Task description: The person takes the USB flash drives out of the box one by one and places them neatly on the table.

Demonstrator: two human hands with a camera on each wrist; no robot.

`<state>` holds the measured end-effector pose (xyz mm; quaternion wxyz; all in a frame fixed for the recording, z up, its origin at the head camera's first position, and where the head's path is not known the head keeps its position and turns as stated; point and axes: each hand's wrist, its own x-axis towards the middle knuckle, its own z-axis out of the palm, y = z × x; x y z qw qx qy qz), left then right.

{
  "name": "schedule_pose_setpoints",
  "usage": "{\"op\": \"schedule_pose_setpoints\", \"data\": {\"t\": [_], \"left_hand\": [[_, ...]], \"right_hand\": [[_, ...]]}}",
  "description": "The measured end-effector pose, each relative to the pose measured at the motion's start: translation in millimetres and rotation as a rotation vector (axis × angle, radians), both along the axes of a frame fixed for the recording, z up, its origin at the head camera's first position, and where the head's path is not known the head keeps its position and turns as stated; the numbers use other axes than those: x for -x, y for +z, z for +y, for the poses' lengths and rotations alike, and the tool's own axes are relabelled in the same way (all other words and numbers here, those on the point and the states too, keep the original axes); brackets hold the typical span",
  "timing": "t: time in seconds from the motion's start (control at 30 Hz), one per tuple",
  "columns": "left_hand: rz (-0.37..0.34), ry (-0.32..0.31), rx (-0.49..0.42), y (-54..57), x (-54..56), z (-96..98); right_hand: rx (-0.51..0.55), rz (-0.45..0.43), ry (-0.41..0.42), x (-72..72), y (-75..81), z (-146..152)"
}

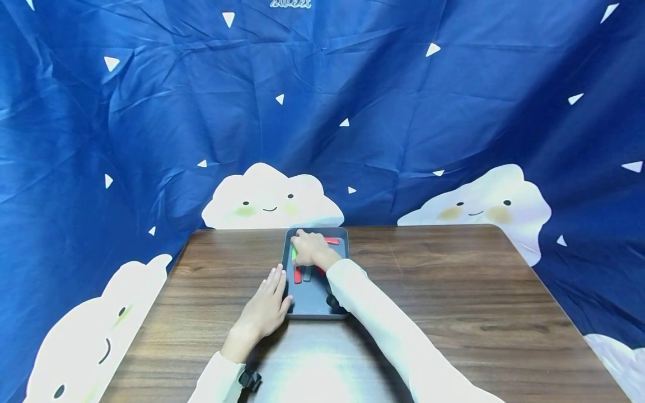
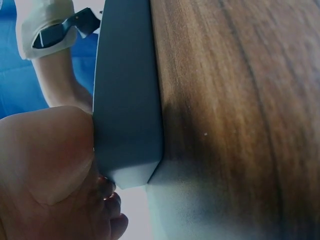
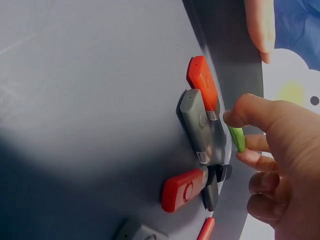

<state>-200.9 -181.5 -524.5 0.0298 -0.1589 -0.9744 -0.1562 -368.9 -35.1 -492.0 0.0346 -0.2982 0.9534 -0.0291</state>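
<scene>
My right hand [image 1: 311, 249] is over the far left part of a grey tray [image 1: 309, 305], pinching a green USB flash drive [image 3: 237, 138] between thumb and fingers. In the right wrist view, an orange-red flash drive [image 3: 202, 80] and a grey one [image 3: 195, 117] lie side by side on the tray floor near the pinch. Another red flash drive [image 3: 181, 192] touches a black one [image 3: 210, 192]. My left hand [image 1: 265, 305] rests along the tray's left side with its fingers straight, and its palm shows by the tray wall [image 2: 127, 85] in the left wrist view.
The tray stands on a brown wooden table [image 1: 453, 291], close to its far edge. At the tray's far side lies a red flash drive [image 1: 331, 240]. Part of a grey one [image 3: 140, 231] shows at the bottom of the right wrist view. A blue curtain [image 1: 383, 112] hangs behind.
</scene>
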Motion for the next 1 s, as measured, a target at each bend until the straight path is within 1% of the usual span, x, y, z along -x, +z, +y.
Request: {"op": "schedule_pose_setpoints", "data": {"t": [0.17, 0.23, 0.53, 0.57, 0.77, 0.8, 0.83, 0.93, 1.0], "left_hand": [[-0.031, 0.013, 0.023, 3.0, -0.3, 2.0], [-0.033, 0.018, 0.027, 3.8, -0.7, 2.6], [-0.021, 0.012, 0.025, 2.6, -0.7, 2.2], [-0.013, 0.011, 0.026, 0.5, -0.2, 1.8], [-0.004, 0.01, 0.032, -2.3, -0.2, 0.9], [-0.011, 0.009, 0.03, -1.0, -0.6, 1.0], [0.005, 0.002, 0.033, -3.1, -0.1, 0.1], [0.009, -0.001, 0.03, -1.9, -0.6, -0.1], [-0.006, 0.005, 0.035, 0.4, -1.4, 0.0]], "right_hand": [[0.013, 0.006, 0.005, -1.9, 2.3, 4.2], [0.013, 0.011, 0.008, -2.1, 3.4, 5.7], [0.016, 0.027, 0.045, -5.0, 7.7, 11.4], [0.013, 0.028, 0.048, -5.5, 8.4, 11.8], [0.022, 0.028, 0.062, -9.9, 13.1, 15.9], [0.027, 0.029, 0.064, -10.9, 14.1, 17.0], [0.033, 0.029, 0.066, -11.9, 15.4, 18.1], [0.044, 0.032, 0.07, -14.2, 18.3, 21.2], [0.051, 0.034, 0.075, -15.3, 19.2, 23.4]]}}
